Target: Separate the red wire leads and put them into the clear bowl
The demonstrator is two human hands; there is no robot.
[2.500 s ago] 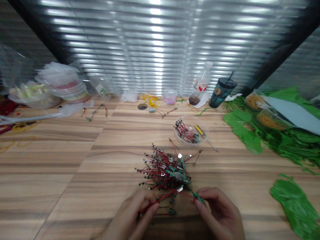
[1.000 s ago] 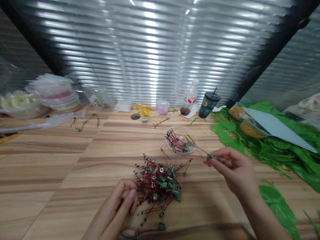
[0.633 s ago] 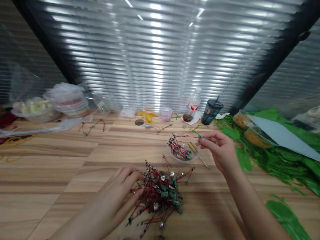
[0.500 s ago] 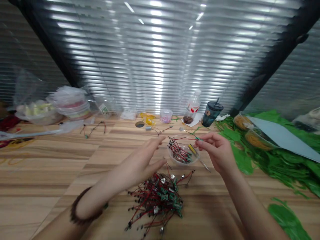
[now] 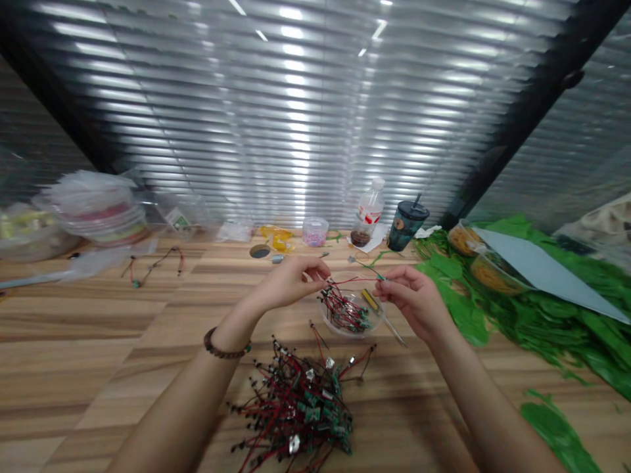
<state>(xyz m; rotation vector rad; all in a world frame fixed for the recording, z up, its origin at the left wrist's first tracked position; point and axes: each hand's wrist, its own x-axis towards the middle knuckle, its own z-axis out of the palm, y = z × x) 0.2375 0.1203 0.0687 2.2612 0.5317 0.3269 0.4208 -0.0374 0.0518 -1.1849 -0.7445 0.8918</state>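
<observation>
My right hand (image 5: 413, 301) pinches a small green board on a thin red wire (image 5: 357, 279) above the rim of a clear plastic bowl (image 5: 351, 328). The wire runs across to my left hand (image 5: 290, 284), whose closed fingertips seem to hold its other end. The bowl contains a tangle of red-and-black wired parts (image 5: 344, 310) and a yellow-handled screwdriver (image 5: 371, 301), whose shaft lies over the rim. Below both hands, a large heap of similar wired green boards (image 5: 296, 410) lies on the wooden table (image 5: 89, 368). A dark beaded bracelet (image 5: 223, 347) circles my left wrist.
Green leaf-like cut-outs (image 5: 463, 295) and a pale blue sheet (image 5: 542, 272) cover the right side. Along the back stand a plastic bottle (image 5: 365, 213), a dark tumbler with a straw (image 5: 408, 226) and a small tub of pink bits (image 5: 315, 232). Plastic bags (image 5: 93, 203) sit at the back left.
My left hand has risen from the heap to the bowl, and its spread fingers have closed at the wire. My right hand stays over the bowl holding the green board.
</observation>
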